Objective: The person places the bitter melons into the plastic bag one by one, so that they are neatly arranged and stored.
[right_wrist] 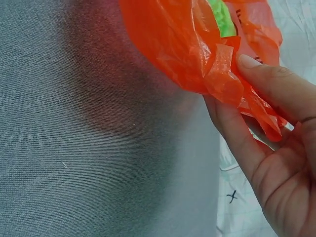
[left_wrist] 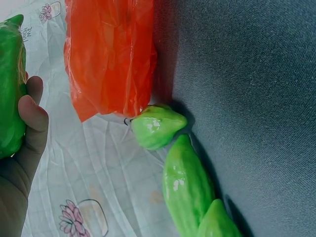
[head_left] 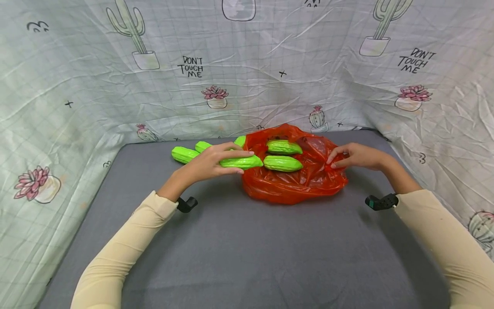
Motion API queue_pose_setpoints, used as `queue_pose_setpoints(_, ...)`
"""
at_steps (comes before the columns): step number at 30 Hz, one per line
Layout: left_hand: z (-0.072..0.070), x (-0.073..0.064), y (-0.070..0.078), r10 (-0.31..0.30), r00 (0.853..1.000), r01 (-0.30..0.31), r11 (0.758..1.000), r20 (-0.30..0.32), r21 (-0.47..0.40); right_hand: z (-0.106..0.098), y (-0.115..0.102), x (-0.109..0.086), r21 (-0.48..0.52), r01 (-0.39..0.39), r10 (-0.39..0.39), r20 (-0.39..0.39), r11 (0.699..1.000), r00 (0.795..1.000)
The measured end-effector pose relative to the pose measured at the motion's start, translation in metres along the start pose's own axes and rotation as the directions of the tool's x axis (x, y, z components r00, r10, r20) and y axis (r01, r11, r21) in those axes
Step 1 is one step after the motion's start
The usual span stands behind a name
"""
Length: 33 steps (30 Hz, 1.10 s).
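My left hand [head_left: 216,162] grips a bright green, ridged bitter melon [head_left: 242,162] over the left rim of a red plastic bag [head_left: 278,196]. Its tapered tip points right, into the bag's mouth. Two more melons lie inside the bag, one farther back [head_left: 284,147] and one nearer [head_left: 283,163]. At the bag's right side, my right hand [head_left: 356,156] pinches the crumpled plastic between thumb and fingers; the right wrist view shows the bag's gathered edge [right_wrist: 224,74] in that hold.
Left of the bag, loose melons [head_left: 183,154] lie on the grey tabletop [head_left: 247,249], partly behind my left hand. One of them [left_wrist: 158,126] sits right beside the bag in the left wrist view. A cactus-print cloth [head_left: 254,77] hangs behind and along both sides.
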<state>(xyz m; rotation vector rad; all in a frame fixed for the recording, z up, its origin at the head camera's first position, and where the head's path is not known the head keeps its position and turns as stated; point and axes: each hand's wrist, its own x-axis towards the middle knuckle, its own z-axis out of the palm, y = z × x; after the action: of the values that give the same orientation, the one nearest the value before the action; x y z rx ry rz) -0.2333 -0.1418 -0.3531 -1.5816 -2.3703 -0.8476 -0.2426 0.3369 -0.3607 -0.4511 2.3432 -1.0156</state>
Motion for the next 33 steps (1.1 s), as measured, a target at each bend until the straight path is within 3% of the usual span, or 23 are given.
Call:
queue_pose_setpoints(14,-0.003,0.006,0.001,-0.003,1.000,0.003,1.000,0.003,0.000,-0.002,0.000,0.001,0.015,0.009,-0.010,0.003,1.000,1.000)
queue_pose_setpoints(33,0.002,0.017,0.005,0.049,0.999,-0.048,0.998,-0.014,0.037,0.003,0.001,-0.004,0.063,-0.001,0.001,0.006,0.998,1.000)
